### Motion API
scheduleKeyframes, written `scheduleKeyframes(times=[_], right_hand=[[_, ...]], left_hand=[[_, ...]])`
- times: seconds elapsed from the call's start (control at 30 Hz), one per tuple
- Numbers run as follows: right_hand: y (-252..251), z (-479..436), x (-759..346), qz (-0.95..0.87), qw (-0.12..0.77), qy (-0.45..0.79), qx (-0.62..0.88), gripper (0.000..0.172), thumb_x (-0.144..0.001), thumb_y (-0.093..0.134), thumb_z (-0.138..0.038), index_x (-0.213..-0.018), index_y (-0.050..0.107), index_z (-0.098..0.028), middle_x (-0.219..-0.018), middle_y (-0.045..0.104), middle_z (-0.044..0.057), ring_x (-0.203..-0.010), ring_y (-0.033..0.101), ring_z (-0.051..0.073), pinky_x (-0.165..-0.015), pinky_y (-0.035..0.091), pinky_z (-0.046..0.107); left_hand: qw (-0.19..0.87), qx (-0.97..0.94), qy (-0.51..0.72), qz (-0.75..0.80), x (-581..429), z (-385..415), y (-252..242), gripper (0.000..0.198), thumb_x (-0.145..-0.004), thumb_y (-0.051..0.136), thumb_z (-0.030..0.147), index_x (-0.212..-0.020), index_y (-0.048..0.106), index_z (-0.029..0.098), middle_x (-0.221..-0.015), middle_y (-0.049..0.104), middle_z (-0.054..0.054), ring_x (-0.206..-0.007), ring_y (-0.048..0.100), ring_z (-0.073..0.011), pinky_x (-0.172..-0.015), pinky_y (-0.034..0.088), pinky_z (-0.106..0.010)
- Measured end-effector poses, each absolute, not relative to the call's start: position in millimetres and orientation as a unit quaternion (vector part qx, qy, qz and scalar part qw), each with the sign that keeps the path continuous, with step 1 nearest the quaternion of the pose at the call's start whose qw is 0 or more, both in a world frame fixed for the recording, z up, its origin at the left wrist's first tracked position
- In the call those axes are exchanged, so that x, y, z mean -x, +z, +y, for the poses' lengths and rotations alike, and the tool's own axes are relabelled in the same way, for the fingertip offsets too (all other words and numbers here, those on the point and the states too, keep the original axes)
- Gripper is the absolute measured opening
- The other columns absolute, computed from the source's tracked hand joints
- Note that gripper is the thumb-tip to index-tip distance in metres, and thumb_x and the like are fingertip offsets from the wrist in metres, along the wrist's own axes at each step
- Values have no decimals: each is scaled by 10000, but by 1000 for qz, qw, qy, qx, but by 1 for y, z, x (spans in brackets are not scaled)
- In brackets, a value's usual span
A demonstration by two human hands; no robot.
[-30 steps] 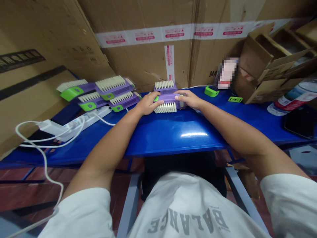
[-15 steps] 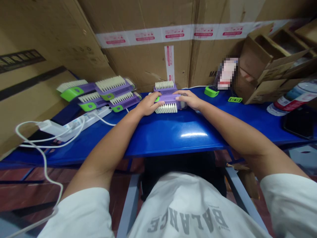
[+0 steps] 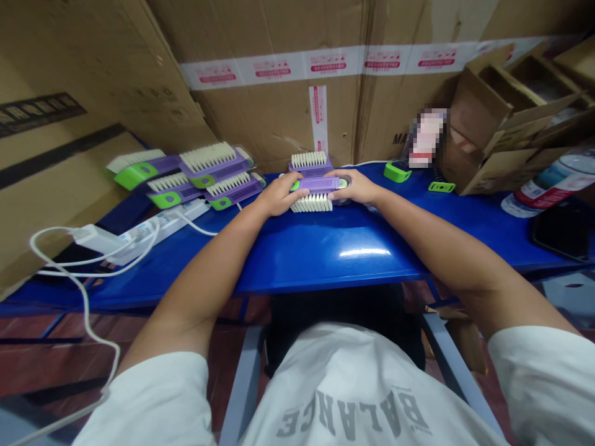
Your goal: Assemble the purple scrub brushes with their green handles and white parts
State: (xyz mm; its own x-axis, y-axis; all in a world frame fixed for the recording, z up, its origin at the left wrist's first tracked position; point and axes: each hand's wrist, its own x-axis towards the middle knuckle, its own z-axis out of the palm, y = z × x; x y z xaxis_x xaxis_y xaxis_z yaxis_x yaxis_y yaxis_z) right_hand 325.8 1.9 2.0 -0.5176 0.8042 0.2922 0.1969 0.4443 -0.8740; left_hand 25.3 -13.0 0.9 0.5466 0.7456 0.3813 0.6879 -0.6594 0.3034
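Observation:
A purple brush (image 3: 316, 184) with white bristles and green ends lies on its side on the blue table (image 3: 325, 248), bristles facing me. My left hand (image 3: 277, 197) grips its left end, fingers curled round it. My right hand (image 3: 354, 187) holds its right end, thumb on the purple back. A second purple brush (image 3: 308, 160) stands just behind, bristles up.
Several finished purple-and-green brushes (image 3: 204, 170) are piled at the left back. A white power strip with cables (image 3: 139, 232) lies left. Green plastic parts (image 3: 397, 171) sit right of my hands. Cardboard boxes (image 3: 506, 124) wall the back; a water bottle (image 3: 553, 183) and dark phone (image 3: 564, 229) lie far right.
Both hands stay on the brush. The right hand has shifted slightly, so the green right end of the brush shows.

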Motion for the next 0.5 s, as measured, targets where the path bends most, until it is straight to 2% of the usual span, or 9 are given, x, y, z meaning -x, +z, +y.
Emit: scheduleKeyframes(times=[0.17,0.5], right_hand=[[4,2,-327,-767,369,413,324,582,-614,1041,-499,-1081,838,-217,-1132,837,76,-1104,762,314,-1129,614,546],[7,2,-329,-764,374,411,328,584,-594,1073,-509,-1052,863,-214,-1144,863,87,-1123,782,328,-1143,622,558]], left_hand=[[57,-876,244,412,-25,-13,1,653,-1087,470,756,-1319,681,184,-1341,795,-186,-1214,746,-379,-1130,592,-531],[72,-872,253,414,-27,-13,3,651,-1055,498,764,-1295,683,187,-1306,799,-179,-1203,746,-381,-1122,591,-533]])
